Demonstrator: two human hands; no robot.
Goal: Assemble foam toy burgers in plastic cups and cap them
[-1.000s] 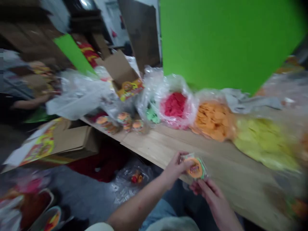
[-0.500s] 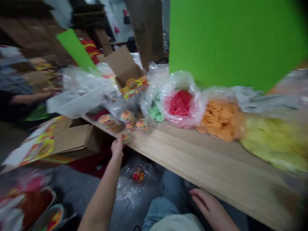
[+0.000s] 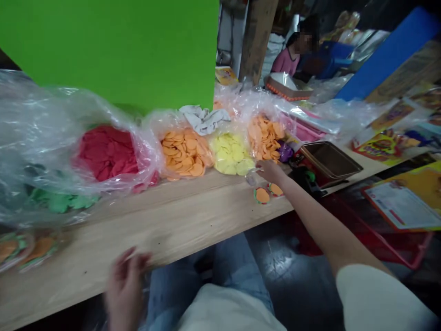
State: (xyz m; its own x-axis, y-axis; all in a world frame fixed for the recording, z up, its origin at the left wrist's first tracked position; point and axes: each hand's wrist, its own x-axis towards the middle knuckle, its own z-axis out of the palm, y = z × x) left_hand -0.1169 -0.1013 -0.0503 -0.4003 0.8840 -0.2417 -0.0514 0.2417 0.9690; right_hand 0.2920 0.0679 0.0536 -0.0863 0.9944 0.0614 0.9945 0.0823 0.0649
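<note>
My right hand (image 3: 272, 172) reaches over the right part of the wooden table (image 3: 206, 216), its fingers closed on a small clear plastic cup (image 3: 252, 177). Just below that hand lie two small foam burger stacks (image 3: 262, 196), orange rounds on top with green and red edges. At the table's front edge, my left hand (image 3: 126, 280) is smeared by motion; its fingers look partly bent, and whether it holds anything cannot be made out. At the far left sit clear-cased burger pieces (image 3: 39, 250).
Plastic bags along the back hold green pieces (image 3: 64, 200), red pieces (image 3: 106, 154), orange rounds (image 3: 186, 154), yellow rounds (image 3: 232, 154) and more orange rounds (image 3: 265, 135). A green board (image 3: 113, 50) stands behind. To the right are a brown tray (image 3: 330, 158) and a red crate (image 3: 418, 253). Another person (image 3: 289, 57) is behind.
My view has swung right. My left hand has left the toy burgers at the table's left end. My right hand has risen from near my lap to the table and holds a clear cup.
</note>
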